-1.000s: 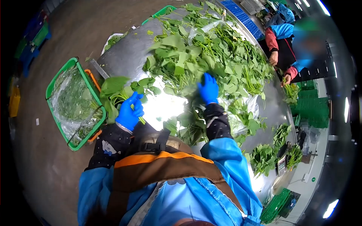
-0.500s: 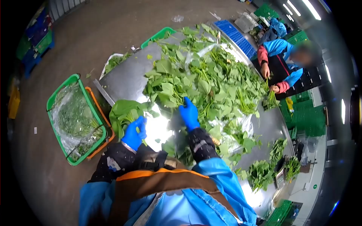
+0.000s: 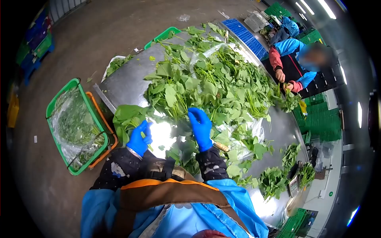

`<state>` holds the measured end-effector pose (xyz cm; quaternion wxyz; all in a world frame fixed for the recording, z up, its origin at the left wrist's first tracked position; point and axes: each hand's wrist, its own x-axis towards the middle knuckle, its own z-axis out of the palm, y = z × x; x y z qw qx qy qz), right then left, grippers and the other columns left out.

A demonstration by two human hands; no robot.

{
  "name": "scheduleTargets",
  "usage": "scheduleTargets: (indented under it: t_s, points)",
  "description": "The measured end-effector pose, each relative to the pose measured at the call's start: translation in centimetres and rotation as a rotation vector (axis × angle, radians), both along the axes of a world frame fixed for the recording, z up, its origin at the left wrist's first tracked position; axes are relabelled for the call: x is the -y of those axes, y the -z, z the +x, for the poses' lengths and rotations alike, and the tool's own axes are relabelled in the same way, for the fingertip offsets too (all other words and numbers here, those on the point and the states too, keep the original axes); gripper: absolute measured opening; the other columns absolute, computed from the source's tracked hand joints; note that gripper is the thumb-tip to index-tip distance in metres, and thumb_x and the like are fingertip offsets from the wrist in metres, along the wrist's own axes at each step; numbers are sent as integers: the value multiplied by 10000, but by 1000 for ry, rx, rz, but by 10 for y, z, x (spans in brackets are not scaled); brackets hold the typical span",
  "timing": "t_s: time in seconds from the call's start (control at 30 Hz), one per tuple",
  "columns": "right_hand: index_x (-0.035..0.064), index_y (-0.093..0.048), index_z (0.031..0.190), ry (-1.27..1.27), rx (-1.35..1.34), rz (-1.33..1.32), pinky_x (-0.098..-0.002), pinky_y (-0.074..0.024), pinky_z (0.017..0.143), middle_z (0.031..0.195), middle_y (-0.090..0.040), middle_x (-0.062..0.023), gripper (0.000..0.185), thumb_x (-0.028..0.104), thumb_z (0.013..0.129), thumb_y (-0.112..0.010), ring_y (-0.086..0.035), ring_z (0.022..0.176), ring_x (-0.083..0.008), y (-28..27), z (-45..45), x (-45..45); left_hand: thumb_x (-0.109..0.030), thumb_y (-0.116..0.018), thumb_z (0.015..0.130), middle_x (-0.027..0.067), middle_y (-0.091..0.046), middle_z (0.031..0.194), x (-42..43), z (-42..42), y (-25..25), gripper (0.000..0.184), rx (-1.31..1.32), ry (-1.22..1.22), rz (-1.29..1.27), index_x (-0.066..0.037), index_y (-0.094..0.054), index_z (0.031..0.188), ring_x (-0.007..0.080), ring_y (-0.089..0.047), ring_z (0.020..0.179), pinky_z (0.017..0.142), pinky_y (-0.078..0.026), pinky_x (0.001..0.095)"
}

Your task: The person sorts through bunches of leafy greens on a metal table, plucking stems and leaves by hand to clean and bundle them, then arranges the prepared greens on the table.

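We are clamping our left hand (image 3: pixel 139 139) on greens (image 3: pixel 127 115), holding our right hand (image 3: pixel 201 131) by the leaf pile (image 3: pixel 226 81), unable to tell its fingers' grip

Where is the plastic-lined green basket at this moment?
The green basket sits on the head view's left side, near the table and the left hand.
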<state>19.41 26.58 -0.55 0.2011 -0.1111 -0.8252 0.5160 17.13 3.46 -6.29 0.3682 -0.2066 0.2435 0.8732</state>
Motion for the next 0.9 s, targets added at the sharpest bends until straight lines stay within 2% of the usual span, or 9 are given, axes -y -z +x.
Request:
scheduleTargets:
  t_s: [0.17, 0.27, 0.4, 0.43, 0.53, 0.63, 0.73, 0.83, 0.9]
  points:
    - [80, -589, 962, 73, 133, 475, -377, -464, 695, 906, -603, -147, 240, 215, 764, -579, -587, 814, -303, 46, -56, -9, -323, -496, 856, -13, -424, 557, -14, 4, -13, 320, -55, 61, -42, -32, -514, 987, 86, -278, 380, 394, -243, 219]
    - [36, -593, 966, -141, 725, 598, -421, -438, 743, 915, -605, -169, 285, 204, 735, -603, -557, 886, -357, 31, -69, -18, -343, -482, 861, -12, -439, 569, -14, 7, -14, 348, -85, 95, -54, -31, -503, 1014, 86, -289, 388, 395, -244, 216]
    - [26, -609, 931, 78, 248, 43, -283, -443, 551, 751, -627, -79, 268, 253, 790, -587, -583, 626, -155, 3, -56, -50, -313, -436, 890, 9, -459, 577, -9, 3, -25, 337, -168, 72, 61, -10, -504, 1020, 90, -307, 383, 398, -253, 223]
    - [44, -626, 921, 46, 223, 292, -210, -385, 474, 703, -614, -17, 248, 262, 826, -556, -487, 520, -58, 23, -52, -61, -321, -437, 887, 11, -476, 619, -10, 2, -29, 349, -210, 70, 70, -12, -499, 1036, 90, -298, 391, 405, -251, 224]
    - [56, -634, 917, -129, 224, -277, -192, -368, 464, 727, -621, -5, 220, 238, 840, -539, -449, 494, -50, -40, -25, -46, -290, -437, 887, 43, -528, 783, -21, -12, -45, 382, -309, 96, 115, 0, -457, 1134, 110, -384, 505, 493, -323, 235]
    - [51, -636, 941, -44, 151, -373, -178, -344, 450, 741, -628, -14, 204, 207, 844, -546, -442, 509, -35, -69, -7, -41, -244, -452, 880, 76, -537, 966, -42, -9, -76, 407, -367, 66, 84, 3, -408, 1200, 148, -492, 735, 666, -400, 260]
    - [41, -646, 907, -79, 117, -244, -193, -347, 472, 722, -619, 0, 206, 211, 831, -558, -445, 529, -40, -61, 7, -28, -164, -476, 860, 124, -420, 1251, -63, -13, -83, 459, -520, 125, 250, 8, -337, 1262, 223, -427, 1134, 967, -334, 320]
    - [24, -638, 872, -130, 61, -137, -241, -406, 506, 686, -624, -64, 227, 234, 800, -589, -544, 569, -89, -48, 22, 2, -119, -479, 853, 133, -392, 1278, -86, -10, -69, 478, -538, 114, 274, 38, -308, 1271, 234, -402, 1165, 996, -310, 334]
    - [98, -655, 856, -176, 68, 80, -309, -423, 486, 664, -598, -127, 200, 271, 765, -611, -584, 551, -234, -50, 30, 16, -112, -462, 867, 138, -435, 1238, -88, -1, -72, 403, -662, 167, 39, 47, -377, 1226, 225, -429, 1133, 979, -330, 331]
